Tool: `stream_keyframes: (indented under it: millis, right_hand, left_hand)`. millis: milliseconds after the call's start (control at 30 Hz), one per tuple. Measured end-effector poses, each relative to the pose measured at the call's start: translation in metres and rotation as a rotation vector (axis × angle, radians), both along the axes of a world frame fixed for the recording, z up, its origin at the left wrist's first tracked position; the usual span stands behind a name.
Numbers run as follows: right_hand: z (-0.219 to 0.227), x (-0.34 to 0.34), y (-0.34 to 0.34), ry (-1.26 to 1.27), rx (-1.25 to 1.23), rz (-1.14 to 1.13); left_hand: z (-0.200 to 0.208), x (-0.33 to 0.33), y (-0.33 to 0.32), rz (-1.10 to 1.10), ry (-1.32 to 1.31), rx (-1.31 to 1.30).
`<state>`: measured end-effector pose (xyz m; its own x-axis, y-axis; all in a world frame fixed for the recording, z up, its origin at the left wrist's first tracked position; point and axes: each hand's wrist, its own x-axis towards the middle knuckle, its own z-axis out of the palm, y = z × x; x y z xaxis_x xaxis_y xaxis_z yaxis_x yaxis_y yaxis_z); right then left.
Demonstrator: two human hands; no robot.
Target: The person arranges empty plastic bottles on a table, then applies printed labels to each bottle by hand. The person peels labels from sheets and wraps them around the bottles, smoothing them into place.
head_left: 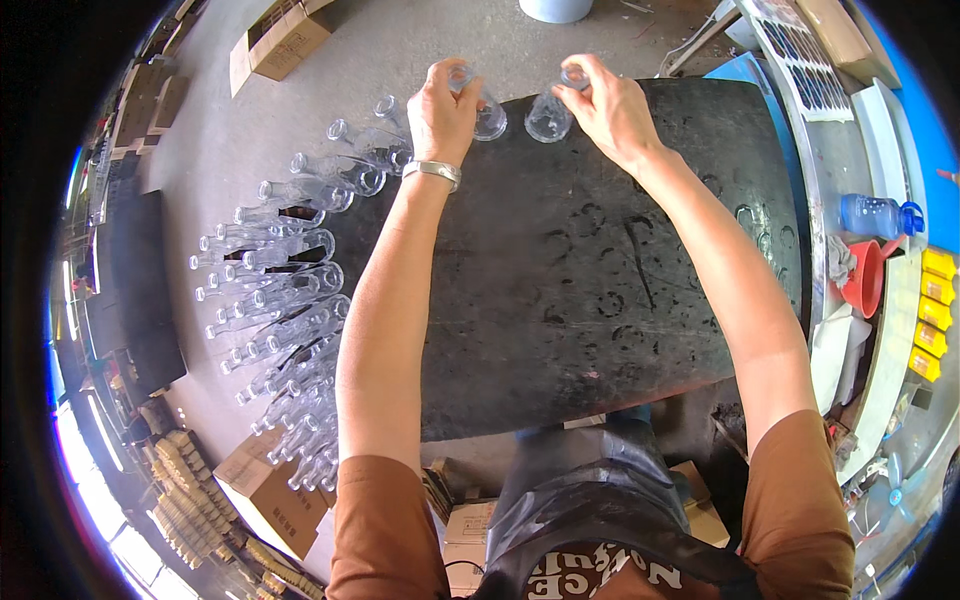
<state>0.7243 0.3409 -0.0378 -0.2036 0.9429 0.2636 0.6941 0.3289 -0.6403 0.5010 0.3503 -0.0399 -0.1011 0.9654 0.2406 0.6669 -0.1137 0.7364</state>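
Observation:
At the far edge of a black table, my left hand is closed round the neck of a clear glass bottle. My right hand grips the neck of a second clear glass bottle a short way to the right. Both bottles have round, wide bases, which are at or close to the tabletop; I cannot tell whether they touch it. Several similar glass bottles stand crowded along the table's left side, the nearest just left of my left wrist.
Wet-looking ring marks dot the tabletop. Along the right run a bench with a blue water bottle, a red funnel-like container and yellow bins. Cardboard boxes lie on the floor at the far left and near left.

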Motion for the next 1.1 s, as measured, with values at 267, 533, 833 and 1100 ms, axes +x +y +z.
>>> stream_keyframes:
  millis: [267,533,833,1100]
  right_hand:
    - [-0.025,-0.040,0.042,-0.040,0.112,0.037]
    - [-0.011,-0.063,0.051,-0.186,0.005,0.019]
    - [-0.021,-0.064,0.055,-0.245,0.107,0.071]
    - [-0.020,-0.019,-0.027,0.150,0.187,-0.028]
  left_hand:
    - [-0.010,-0.015,0.006,0.006,-0.057,0.017]
    - [-0.010,-0.023,0.016,-0.026,-0.027,-0.075]
    - [-0.005,-0.022,0.015,-0.026,-0.077,-0.131]
    - [-0.018,-0.034,0.006,0.043,0.248,-0.115]
